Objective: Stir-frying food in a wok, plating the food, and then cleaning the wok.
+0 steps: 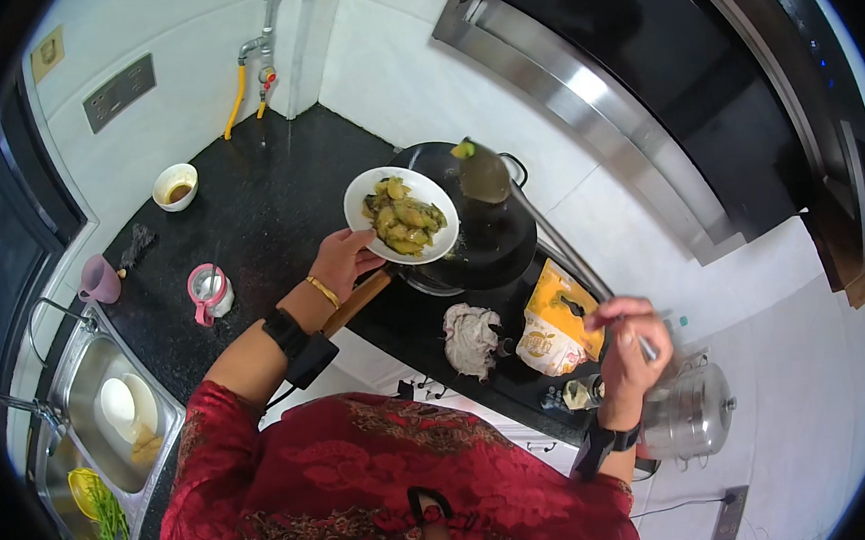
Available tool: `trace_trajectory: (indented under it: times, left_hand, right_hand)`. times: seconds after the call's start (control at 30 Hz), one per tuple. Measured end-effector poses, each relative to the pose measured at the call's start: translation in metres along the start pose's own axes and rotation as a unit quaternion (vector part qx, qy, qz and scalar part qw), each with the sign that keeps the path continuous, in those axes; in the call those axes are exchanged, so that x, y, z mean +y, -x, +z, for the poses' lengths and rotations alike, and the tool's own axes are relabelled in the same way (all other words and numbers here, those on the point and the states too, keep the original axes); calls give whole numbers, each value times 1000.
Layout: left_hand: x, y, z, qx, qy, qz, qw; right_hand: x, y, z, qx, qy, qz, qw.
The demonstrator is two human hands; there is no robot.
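A white plate (358,226) is gripped at its near left rim by my left hand (343,263), thumb over the edge. Cooked green vegetable pieces (405,218) are heaped on it. The plate is held over the left part of a black wok (494,243), whose wooden handle (357,301) passes below my left wrist. My right hand (631,343) is closed around the long metal handle of a wok spatula (485,177). The spatula's blade is above the wok's far side, right of the plate, with a small green piece (462,150) at its tip.
A crumpled cloth (472,340) and a yellow and white packet (560,321) lie right of the wok. On the left counter are a small bowl (175,187) of brown liquid, a pink-lidded jar (210,291) and a pink cup (99,280). Dishes occupy the steel sink (92,354).
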State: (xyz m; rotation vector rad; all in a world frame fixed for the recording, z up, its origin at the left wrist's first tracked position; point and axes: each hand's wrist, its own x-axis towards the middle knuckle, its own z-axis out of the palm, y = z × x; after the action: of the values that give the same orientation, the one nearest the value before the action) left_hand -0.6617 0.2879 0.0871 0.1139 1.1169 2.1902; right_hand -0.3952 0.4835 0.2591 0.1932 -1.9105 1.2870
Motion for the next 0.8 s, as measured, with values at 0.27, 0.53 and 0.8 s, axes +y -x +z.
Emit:
trace_trajectory:
  times: [0.27,0.53,0.8]
  left_hand:
    - [19,29,-22,39,-1,43,998]
    - [20,52,-40,71,2,51,996]
    - [19,57,-46,95,6,51,994]
  right_hand:
    - [127,-25,12,-67,49,93,992]
    - [173,-44,52,-202,138,27,969]
    - [135,-40,18,-78,31,166,983]
